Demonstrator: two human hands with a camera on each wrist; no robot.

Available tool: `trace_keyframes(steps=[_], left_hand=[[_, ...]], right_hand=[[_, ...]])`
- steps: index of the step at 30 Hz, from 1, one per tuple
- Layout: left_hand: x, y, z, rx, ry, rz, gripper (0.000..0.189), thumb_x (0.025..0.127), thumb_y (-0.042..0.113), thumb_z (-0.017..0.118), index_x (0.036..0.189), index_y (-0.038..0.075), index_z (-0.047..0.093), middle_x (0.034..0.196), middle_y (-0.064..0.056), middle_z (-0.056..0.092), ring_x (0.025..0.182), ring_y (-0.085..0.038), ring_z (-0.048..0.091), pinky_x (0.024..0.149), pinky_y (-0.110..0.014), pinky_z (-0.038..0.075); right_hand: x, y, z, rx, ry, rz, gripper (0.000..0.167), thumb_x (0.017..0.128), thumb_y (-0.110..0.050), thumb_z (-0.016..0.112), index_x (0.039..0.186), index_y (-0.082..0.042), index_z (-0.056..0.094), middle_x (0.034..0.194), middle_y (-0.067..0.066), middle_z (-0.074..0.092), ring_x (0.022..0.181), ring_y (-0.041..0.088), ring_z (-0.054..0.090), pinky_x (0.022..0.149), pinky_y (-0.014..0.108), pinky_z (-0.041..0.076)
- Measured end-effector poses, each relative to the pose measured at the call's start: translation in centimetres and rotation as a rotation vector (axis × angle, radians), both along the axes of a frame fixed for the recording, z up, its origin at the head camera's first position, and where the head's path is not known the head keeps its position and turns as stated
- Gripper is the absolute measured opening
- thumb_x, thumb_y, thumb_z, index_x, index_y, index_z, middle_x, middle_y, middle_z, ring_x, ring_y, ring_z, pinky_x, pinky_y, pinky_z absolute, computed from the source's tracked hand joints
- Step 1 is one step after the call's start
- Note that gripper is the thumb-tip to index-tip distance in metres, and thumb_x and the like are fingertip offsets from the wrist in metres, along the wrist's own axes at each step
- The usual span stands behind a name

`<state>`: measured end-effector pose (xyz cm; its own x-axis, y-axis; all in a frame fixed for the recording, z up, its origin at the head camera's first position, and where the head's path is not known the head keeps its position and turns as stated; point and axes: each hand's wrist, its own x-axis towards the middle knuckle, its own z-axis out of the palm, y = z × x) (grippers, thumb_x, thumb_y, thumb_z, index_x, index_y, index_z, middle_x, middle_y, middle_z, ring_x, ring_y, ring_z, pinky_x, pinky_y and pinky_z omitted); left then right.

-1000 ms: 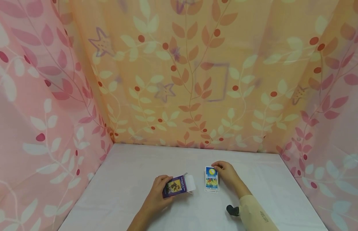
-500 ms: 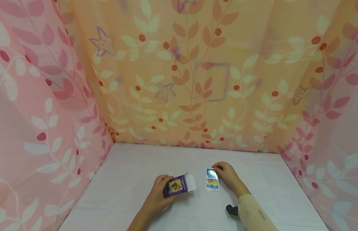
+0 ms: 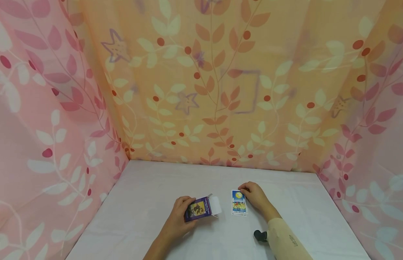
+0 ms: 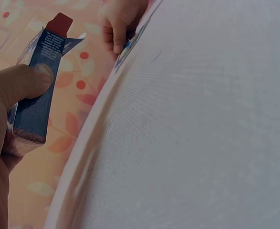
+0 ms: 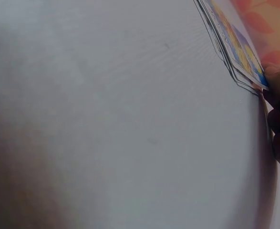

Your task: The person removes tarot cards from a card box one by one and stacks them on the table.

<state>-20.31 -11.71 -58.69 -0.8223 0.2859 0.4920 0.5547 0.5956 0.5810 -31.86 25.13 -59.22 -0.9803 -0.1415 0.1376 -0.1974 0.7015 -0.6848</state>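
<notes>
In the head view my left hand (image 3: 180,218) grips a purple tarot card box (image 3: 197,209) with a picture on its front. The box's white end flap (image 3: 215,206) hangs open towards the right. In the left wrist view my thumb (image 4: 43,76) presses on the narrow side of the box (image 4: 37,112). My right hand (image 3: 256,195) pinches the upper right corner of a tarot card (image 3: 238,202) showing a yellow sun on blue. Beneath it, edges of more cards (image 5: 221,52) stick out slightly in the right wrist view; how many cards my fingers hold, I cannot tell.
A black rounded object (image 3: 260,236) shows beside my right sleeve (image 3: 287,240), seemingly at the wrist. The white-covered table (image 3: 149,184) is bordered by an orange leaf-patterned curtain (image 3: 208,119) behind and pink curtains at both sides.
The sun card has shifted very slightly towards me, and a glare that lay on it half a second ago is gone. My left hand and the box stay nearly still.
</notes>
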Motion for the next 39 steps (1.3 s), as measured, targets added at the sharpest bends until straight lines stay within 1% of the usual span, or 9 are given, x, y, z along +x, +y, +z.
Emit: trace_keyframes(steps=[4, 7, 13, 20, 29, 33, 39], left_hand=[[0.04, 0.01, 0.1, 0.007, -0.005, -0.005, 0.081, 0.072, 0.019, 0.094, 0.143, 0.022, 0.054, 0.137, 0.005, 0.047, 0.124, -0.011, 0.046, 0.104, -0.034, 0.05], [0.08, 0.05, 0.13, 0.012, -0.014, -0.005, 0.082, 0.072, 0.018, 0.094, 0.143, 0.023, 0.054, 0.137, 0.005, 0.047, 0.125, -0.011, 0.046, 0.104, -0.037, 0.05], [0.12, 0.13, 0.27, 0.004, -0.061, 0.014, 0.079, 0.073, 0.019, 0.093, 0.142, 0.024, 0.054, 0.138, 0.009, 0.046, 0.126, -0.008, 0.044, 0.107, -0.039, 0.049], [0.27, 0.09, 0.46, 0.003, -0.03, 0.017, 0.081, 0.072, 0.019, 0.094, 0.143, 0.023, 0.055, 0.138, 0.006, 0.047, 0.126, -0.011, 0.045, 0.105, -0.04, 0.051], [0.2, -0.06, 0.46, 0.01, -0.038, -0.001, 0.081, 0.072, 0.018, 0.093, 0.143, 0.022, 0.055, 0.138, 0.006, 0.047, 0.126, -0.01, 0.045, 0.105, -0.038, 0.05], [0.16, -0.11, 0.43, 0.01, -0.037, -0.006, 0.081, 0.072, 0.018, 0.093, 0.143, 0.023, 0.055, 0.138, 0.007, 0.047, 0.126, -0.01, 0.045, 0.106, -0.038, 0.049], [0.19, -0.07, 0.44, 0.012, -0.034, -0.004, 0.08, 0.072, 0.02, 0.093, 0.143, 0.021, 0.055, 0.138, 0.006, 0.047, 0.127, -0.012, 0.046, 0.106, -0.039, 0.05]], right_hand=[[-0.05, -0.06, -0.03, 0.023, 0.008, 0.004, 0.009, 0.097, -0.01, 0.069, 0.1, -0.016, 0.076, 0.097, -0.004, 0.07, 0.098, 0.017, 0.063, 0.098, 0.05, 0.051], [-0.11, -0.09, -0.13, 0.04, 0.022, 0.005, 0.009, 0.096, -0.01, 0.07, 0.099, -0.016, 0.077, 0.096, -0.005, 0.069, 0.096, 0.016, 0.062, 0.096, 0.048, 0.051], [-0.23, -0.06, -0.32, 0.071, 0.028, -0.003, 0.009, 0.097, -0.012, 0.07, 0.098, -0.018, 0.077, 0.096, -0.005, 0.068, 0.095, 0.014, 0.061, 0.096, 0.047, 0.051], [-0.38, -0.13, -0.28, 0.093, 0.002, -0.006, 0.01, 0.097, -0.013, 0.069, 0.098, -0.02, 0.077, 0.097, -0.005, 0.067, 0.098, 0.016, 0.061, 0.098, 0.048, 0.051], [-0.37, -0.17, -0.05, 0.089, -0.024, 0.0, 0.008, 0.096, -0.014, 0.072, 0.097, -0.021, 0.076, 0.095, -0.006, 0.066, 0.094, 0.014, 0.059, 0.097, 0.046, 0.052], [-0.24, -0.13, 0.01, 0.082, -0.022, 0.0, 0.006, 0.096, -0.016, 0.072, 0.099, -0.02, 0.075, 0.096, -0.006, 0.066, 0.093, 0.014, 0.058, 0.097, 0.045, 0.052], [0.35, -0.31, 0.58, 0.045, -0.005, -0.007, 0.009, 0.097, -0.017, 0.071, 0.106, -0.015, 0.074, 0.099, -0.004, 0.067, 0.095, 0.016, 0.059, 0.096, 0.046, 0.051]])
